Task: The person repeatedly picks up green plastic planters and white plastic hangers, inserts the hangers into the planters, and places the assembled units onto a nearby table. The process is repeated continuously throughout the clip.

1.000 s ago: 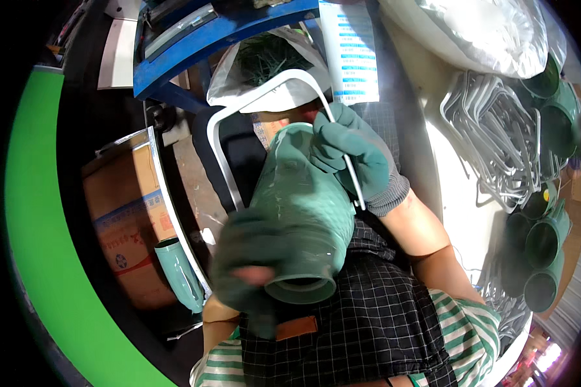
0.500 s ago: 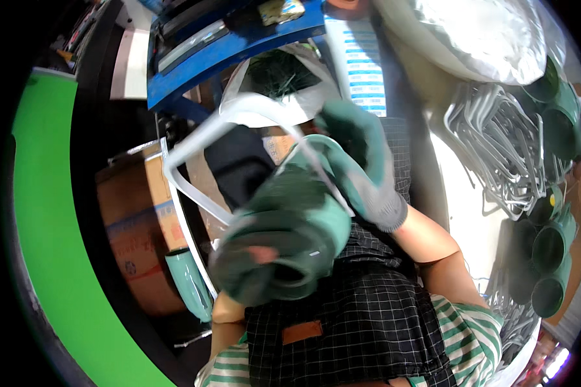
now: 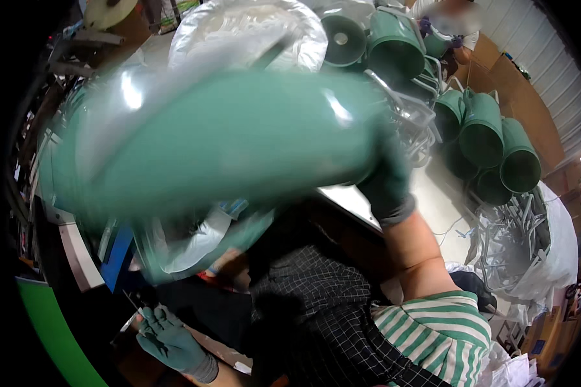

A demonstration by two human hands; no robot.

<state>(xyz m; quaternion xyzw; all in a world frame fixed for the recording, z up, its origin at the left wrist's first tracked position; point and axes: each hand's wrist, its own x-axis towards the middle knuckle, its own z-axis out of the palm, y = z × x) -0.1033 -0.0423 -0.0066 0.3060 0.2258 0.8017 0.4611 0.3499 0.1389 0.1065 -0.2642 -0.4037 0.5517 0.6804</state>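
Right hand (image 3: 387, 184), gloved, grip closed on blurred green bucket (image 3: 226, 138), near stacked buckets (image 3: 490, 138); left hand (image 3: 168, 342), below bucket, grips dark tool (image 3: 135, 302).

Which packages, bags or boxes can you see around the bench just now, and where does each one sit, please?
Clear plastic bag: top centre behind the blurred green bucket held by the right hand; round, crinkled, shiny.
White plastic sack: right edge of the bench, holding pale wire handles.
Cardboard boxes: upper right behind stacked green buckets; brown, flat-sided.
No readable labels, signs or screens show.
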